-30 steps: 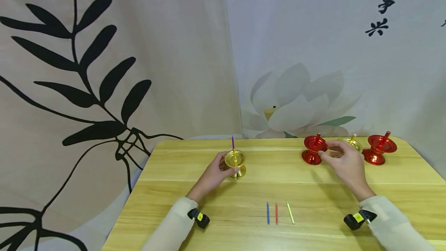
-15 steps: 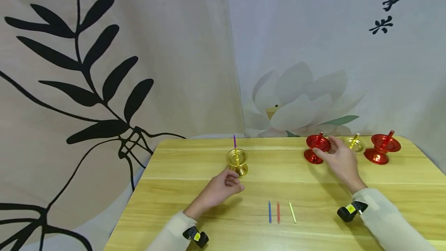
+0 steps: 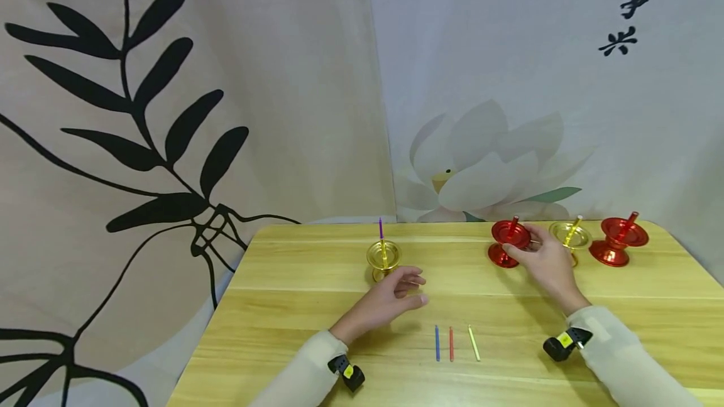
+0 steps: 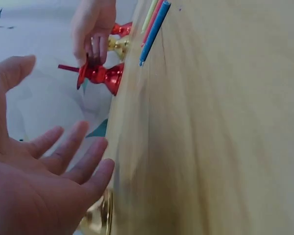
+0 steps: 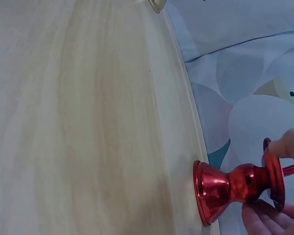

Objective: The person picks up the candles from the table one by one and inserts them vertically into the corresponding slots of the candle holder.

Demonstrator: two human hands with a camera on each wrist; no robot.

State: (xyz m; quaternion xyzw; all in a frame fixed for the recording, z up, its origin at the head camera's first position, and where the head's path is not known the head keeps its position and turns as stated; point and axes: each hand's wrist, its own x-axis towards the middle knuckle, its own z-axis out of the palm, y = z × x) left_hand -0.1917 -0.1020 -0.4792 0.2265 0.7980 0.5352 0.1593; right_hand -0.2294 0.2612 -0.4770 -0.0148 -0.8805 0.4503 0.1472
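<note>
My right hand (image 3: 547, 265) holds a shiny red candle holder (image 3: 502, 256) by its upper dish, thumb on one side and fingers on the other. In the right wrist view, the holder's flared foot (image 5: 208, 191) is at the tabletop near the back edge. My left hand (image 3: 384, 305) hovers with spread, relaxed fingers and nothing in them. Just behind it stands a gold candle holder (image 3: 374, 259) bearing a thin purple candle (image 3: 381, 229); the hand hides part of its foot.
Right of my right hand stand another gold candle holder (image 3: 578, 238) and a second red one (image 3: 611, 252). Blue (image 3: 437, 344), red (image 3: 451, 344) and yellow (image 3: 474, 343) thin candles lie on the wooden table (image 3: 271, 306). A printed curtain (image 3: 305, 112) hangs behind.
My left hand has let go of the gold candle holder and moved right, its fingers spreading. My right hand keeps hold of the red candle holder, which has shifted slightly left.
</note>
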